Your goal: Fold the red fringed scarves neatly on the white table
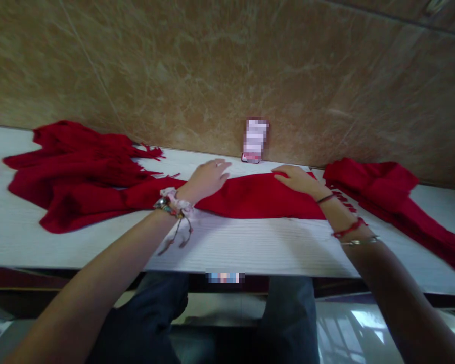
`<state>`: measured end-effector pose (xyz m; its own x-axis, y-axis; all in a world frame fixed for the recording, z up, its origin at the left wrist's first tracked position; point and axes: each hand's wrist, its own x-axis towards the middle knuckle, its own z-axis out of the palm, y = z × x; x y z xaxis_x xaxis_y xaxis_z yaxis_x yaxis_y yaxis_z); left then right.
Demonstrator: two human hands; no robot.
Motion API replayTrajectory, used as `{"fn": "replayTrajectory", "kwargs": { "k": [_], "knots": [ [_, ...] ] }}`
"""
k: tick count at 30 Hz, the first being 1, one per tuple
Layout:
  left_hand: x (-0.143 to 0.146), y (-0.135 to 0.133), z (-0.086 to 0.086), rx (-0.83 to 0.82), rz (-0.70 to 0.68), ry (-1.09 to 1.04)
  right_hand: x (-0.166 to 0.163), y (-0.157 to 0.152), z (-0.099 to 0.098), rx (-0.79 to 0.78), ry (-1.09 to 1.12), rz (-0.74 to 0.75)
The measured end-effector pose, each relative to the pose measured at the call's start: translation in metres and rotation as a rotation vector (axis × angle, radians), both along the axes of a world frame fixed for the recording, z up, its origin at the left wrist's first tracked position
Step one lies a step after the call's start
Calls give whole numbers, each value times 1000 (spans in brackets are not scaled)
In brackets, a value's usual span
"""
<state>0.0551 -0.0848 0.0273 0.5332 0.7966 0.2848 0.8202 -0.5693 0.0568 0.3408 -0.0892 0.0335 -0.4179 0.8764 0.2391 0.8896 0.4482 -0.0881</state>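
Both your hands are down flat on the red scarf (258, 198), which lies stretched across the middle of the white surface (250, 247). Your left hand (208, 178) presses on the scarf's left part, fingers spread and straight, nothing clamped in its grip. Your right hand (296, 179) rests palm down on the scarf's far edge, fingers extended toward the left hand, grip likewise apart and flat on the cloth. The two hands sit near each other, with a stretch of red between them.

On your left wrist there's a cluster of bracelets (173, 205) with loose cords dangling over the surface. Your right wrist carries a dark band, a red thread and a thin metal bangle (360, 241).

To the left, the red cloth runs on into a rumpled heap (79, 172) with fringe at its edge. To the right, more folded red cloth (387, 194) trails toward the surface's near edge, fringe showing beside your right wrist.

A phone (255, 141) leans upright against the brown tiled wall (227, 65), just behind the scarf; its screen is blurred, so no writing can be read. No labels show on the cloth.
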Motion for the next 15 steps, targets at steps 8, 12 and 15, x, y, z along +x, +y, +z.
{"fn": "replayTrajectory", "kwargs": {
  "k": [8,12,15],
  "knots": [
    [-39,62,9,-487,156,168,-68,51,-9,-143,-202,-2],
    [-43,61,-3,-468,157,13,-59,51,-12,-150,-197,18],
    [-45,60,-5,-507,97,-48,-51,49,-13,-105,-94,74]
  ]
}}
